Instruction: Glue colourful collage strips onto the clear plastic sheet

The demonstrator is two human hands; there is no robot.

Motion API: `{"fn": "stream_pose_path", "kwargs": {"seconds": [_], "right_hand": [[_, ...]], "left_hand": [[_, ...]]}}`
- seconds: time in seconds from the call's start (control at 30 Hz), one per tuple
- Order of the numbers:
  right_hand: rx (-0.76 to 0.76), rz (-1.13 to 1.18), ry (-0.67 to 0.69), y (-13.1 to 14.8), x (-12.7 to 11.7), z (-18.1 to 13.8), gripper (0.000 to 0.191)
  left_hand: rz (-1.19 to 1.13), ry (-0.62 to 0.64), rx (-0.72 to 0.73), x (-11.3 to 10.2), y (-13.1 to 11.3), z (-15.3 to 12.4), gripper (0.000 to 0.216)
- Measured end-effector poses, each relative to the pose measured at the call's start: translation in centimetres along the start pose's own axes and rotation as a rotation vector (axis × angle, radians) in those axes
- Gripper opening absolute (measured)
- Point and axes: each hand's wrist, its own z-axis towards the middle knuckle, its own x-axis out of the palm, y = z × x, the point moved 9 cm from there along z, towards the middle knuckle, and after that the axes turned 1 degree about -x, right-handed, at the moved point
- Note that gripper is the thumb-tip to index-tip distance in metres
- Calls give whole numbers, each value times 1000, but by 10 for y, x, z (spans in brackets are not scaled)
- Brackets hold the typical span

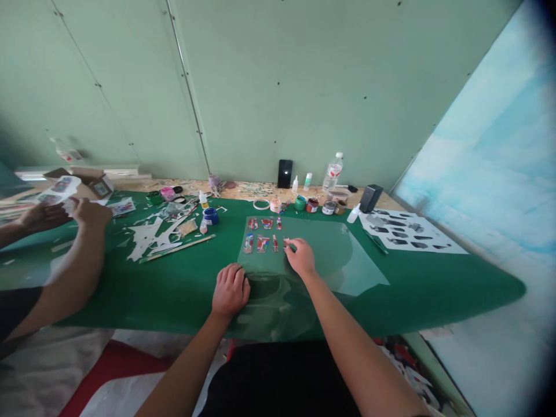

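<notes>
A clear plastic sheet [330, 255] lies on the green table [434, 284] in front of me. Several small colourful paper pieces [262, 243] sit on it in two rows. My right hand [299, 256] rests at the right end of the nearer row, fingers pinched on a small piece [286, 243]. My left hand [230, 289] presses on the sheet's near left edge with its fingers curled under; nothing shows in it.
Paint jars [311, 204], glue bottles [204, 200], a tape roll [261, 204], a water bottle [332, 171] and a phone [285, 173] line the back. Paper scraps [152, 234] lie left. A printed sheet [408, 231] lies right. Another person's hands [65, 214] hold paper at left.
</notes>
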Motion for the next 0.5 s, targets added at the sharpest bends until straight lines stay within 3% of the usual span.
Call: {"fn": "stream_pose_path", "kwargs": {"seconds": [0.2,0.37,0.5], "right_hand": [[56,3,48,-22,-3,15,32],[-19,-35,133,-21,-3,25,47],[-99,-101,66,-1,-4,15,28]], "left_hand": [[19,-10,9,-1,0,0,17],[20,-3,6,0,0,1,16],[20,-12,-17,0,2,0,17]]}}
